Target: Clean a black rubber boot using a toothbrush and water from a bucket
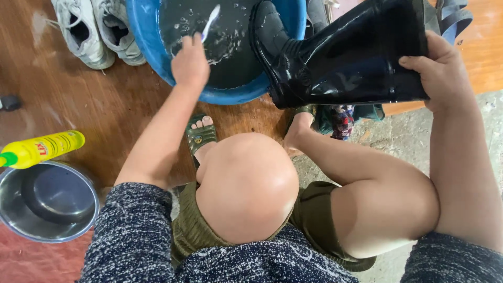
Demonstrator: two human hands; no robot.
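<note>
Left hand: closed around a white toothbrush; bristle end is held over the water in the blue basin, perhaps just dipped.
Right hand: clamped on the shaft opening of a black rubber boot; fingers curled over its rim.
Boot: laid sideways; toe is rested inside the basin, right of the brush.
Nearby: grey sneakers; yellow bottle; steel bowl.

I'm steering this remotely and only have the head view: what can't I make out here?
- Toothbrush handle: hidden inside the left hand; the grip itself can't be seen.
- Black rubber boot: its top opening is covered by the right hand, its sole faces away.
- Blue basin: far rim cut off by the top edge.
- White sneakers: cut off at the top edge.
- Yellow bottle: cap end cut by the left edge.
</note>
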